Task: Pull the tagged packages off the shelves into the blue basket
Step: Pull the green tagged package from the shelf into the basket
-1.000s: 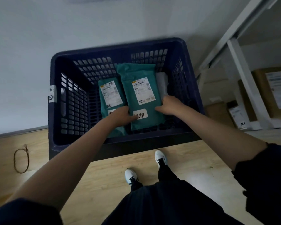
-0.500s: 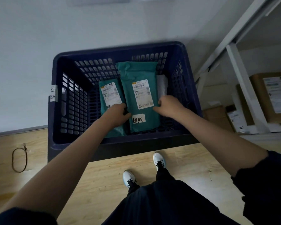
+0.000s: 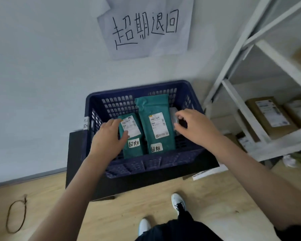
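The blue basket [image 3: 97,101] stands on a dark stand against the wall. Two teal packages with handwritten tags lean inside it: a smaller one [image 3: 134,150] on the left and a taller one [image 3: 155,108] on the right. A white package [image 3: 173,111] shows behind the taller one. My left hand [image 3: 108,136] hovers over the basket's left side, its thumb against the smaller package's label. My right hand [image 3: 196,126] hangs above the basket's right side with fingers loosely spread, holding nothing.
A white shelf rack [image 3: 240,105] stands to the right, with cardboard boxes [image 3: 269,115] on its low shelf. A handwritten paper sign [image 3: 146,26] hangs on the wall above the basket. A loop of cord [image 3: 16,214] lies on the wooden floor at left.
Both hands have let go of the taller teal package and lifted up and apart. The view has tilted up, bringing the wall sign into sight.
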The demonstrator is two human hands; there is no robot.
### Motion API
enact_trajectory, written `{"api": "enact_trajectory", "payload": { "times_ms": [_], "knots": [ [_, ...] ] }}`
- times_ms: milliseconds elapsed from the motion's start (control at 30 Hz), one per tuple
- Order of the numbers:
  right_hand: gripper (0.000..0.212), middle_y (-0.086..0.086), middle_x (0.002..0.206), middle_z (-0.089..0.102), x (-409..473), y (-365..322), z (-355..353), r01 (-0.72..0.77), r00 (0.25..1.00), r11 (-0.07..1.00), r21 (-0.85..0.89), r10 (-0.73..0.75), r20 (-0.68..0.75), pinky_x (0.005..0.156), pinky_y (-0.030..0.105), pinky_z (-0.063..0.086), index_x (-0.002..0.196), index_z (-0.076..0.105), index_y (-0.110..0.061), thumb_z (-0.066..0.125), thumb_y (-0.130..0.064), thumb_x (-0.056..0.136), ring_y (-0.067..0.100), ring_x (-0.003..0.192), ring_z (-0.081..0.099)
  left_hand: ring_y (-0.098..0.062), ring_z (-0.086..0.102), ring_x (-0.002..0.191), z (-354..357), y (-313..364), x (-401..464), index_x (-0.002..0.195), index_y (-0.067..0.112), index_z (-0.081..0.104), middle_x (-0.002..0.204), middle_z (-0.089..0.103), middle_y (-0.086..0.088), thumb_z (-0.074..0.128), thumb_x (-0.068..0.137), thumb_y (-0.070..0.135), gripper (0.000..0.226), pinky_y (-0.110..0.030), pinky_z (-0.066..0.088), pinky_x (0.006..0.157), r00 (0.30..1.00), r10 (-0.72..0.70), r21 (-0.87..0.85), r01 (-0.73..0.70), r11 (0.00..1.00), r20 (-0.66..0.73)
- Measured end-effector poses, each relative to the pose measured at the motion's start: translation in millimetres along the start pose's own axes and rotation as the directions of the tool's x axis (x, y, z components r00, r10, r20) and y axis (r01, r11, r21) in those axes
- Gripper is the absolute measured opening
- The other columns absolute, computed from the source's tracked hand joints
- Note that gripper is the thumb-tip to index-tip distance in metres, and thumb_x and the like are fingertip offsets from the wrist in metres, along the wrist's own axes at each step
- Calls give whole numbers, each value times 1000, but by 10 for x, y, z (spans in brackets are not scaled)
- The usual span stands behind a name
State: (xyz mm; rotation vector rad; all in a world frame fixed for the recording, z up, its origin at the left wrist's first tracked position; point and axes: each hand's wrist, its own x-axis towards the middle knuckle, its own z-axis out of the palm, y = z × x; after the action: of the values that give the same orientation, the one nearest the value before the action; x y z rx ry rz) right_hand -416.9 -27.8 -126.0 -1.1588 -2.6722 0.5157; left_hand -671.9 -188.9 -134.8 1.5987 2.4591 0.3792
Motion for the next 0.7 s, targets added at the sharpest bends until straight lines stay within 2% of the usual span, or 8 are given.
{"api": "enact_trajectory", "payload": {
  "times_ms": [133,367,467,567,633,700],
  "knots": [
    [40,0,117,63,-387,-73,3,-63,997,998,-30,62,-40,87,40,52,131,59,-17,60,-38,97,19,109,58,-26,48,132,-33,68,-145,146,14,46,144,53,-4,54,99,41,54,-44,48,101,996,91,21,-91,996,-12],
    [40,-3,118,63,-1145,33,-113,-116,991,993,-35,114,-65,85,28,46,132,59,-18,59,-38,98,17,109,59,-26,49,131,98,642,-583,144,17,47,143,53,-2,52,98,47,55,-45,50,98,977,209,63,-211,975,36],
    [42,-4,121,63,-1531,220,-271,-135,988,989,-53,131,-82,85,27,44,135,56,-20,58,-40,98,15,111,60,-26,47,132,198,1021,-811,146,18,44,145,51,-1,50,99,48,55,-45,49,99,969,244,70,-247,966,43],
    [43,-2,121,62,-1975,470,-484,-154,986,987,-51,150,-72,91,32,50,136,56,-18,57,-39,99,17,110,60,-27,47,132,338,1494,-1067,144,17,46,144,51,-3,51,100,45,53,-45,48,99,963,265,70,-268,961,38],
    [41,0,117,63,-2319,724,-635,-166,983,984,-60,160,-94,90,37,51,133,57,-18,57,-40,98,19,108,60,-27,48,130,459,1887,-1263,143,18,46,143,52,-3,52,99,46,53,-45,49,99,958,284,63,-286,956,41],
    [40,-1,117,62,-2669,1018,-785,-183,977,980,-79,172,-124,85,32,47,132,58,-19,56,-42,98,19,109,58,-26,49,130,607,2308,-1456,143,18,47,142,53,-3,54,98,47,54,-44,50,98,948,316,52,-317,947,39]
  ]
}}
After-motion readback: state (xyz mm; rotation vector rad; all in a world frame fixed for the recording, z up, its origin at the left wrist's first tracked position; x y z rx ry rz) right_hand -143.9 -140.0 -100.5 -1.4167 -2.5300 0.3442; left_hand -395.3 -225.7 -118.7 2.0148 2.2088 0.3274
